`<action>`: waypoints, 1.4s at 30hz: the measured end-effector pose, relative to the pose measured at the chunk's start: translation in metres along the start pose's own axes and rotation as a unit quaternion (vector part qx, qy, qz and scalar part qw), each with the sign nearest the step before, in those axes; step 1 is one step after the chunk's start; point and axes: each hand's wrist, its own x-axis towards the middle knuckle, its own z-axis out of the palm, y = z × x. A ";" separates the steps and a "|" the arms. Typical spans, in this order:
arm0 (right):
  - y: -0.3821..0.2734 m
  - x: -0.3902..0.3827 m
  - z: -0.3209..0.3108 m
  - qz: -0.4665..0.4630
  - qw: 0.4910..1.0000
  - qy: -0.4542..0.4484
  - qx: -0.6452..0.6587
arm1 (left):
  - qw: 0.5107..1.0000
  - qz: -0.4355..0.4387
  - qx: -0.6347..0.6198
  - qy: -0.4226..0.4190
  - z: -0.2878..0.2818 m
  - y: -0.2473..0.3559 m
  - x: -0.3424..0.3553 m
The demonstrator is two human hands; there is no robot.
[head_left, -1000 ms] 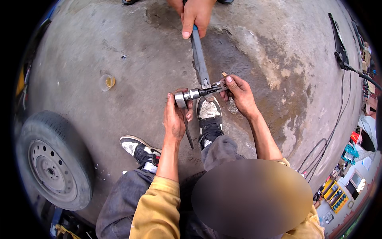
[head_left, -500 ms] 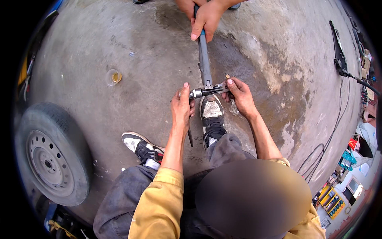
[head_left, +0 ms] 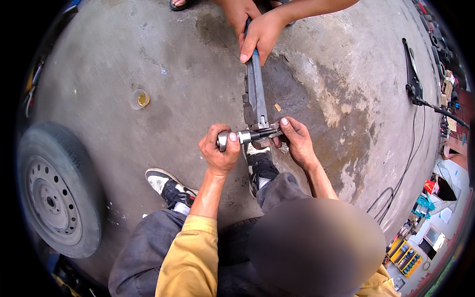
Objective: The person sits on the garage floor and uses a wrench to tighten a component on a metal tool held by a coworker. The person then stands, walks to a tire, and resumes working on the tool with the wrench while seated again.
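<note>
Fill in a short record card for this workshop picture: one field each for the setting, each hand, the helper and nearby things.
Setting: stained grey concrete floor, seen from above
Left hand: closed round the cylinder end of a short silvery metal shaft
Right hand: fingers at the shaft's other end, where it meets the long grey metal bar
Helper: another person's hands grip the bar's far end
Feet: black-and-white shoe under the joint
Nearby: spare car wheel with grey steel rim at left; small clear cup on the floor
</note>
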 end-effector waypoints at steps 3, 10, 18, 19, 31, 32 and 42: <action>-0.007 0.000 -0.004 -0.028 1.000 -0.007 0.001 | 0.997 -0.029 0.015 -0.073 -0.005 0.007 0.005; -0.002 0.019 -0.007 -0.016 0.999 -0.022 -0.047 | 0.671 -0.645 -0.329 -0.162 -0.018 0.015 0.026; 0.003 0.014 -0.003 0.005 1.000 0.006 -0.009 | 0.944 -0.319 -0.051 -0.066 0.002 0.000 -0.014; 0.002 0.011 -0.003 0.005 1.000 0.000 -0.014 | 0.979 -0.199 0.006 -0.029 0.004 -0.008 -0.018; -0.003 0.014 -0.007 -0.012 0.999 -0.033 -0.014 | 0.813 -0.492 -0.211 -0.228 -0.026 0.041 0.028; -0.005 0.012 -0.005 -0.009 0.999 -0.029 -0.016 | 0.756 -0.564 -0.259 -0.211 -0.029 0.038 0.031; 0.000 0.019 -0.001 -0.001 1.000 0.002 -0.010 | 0.938 -0.308 -0.102 -0.119 -0.009 0.021 -0.014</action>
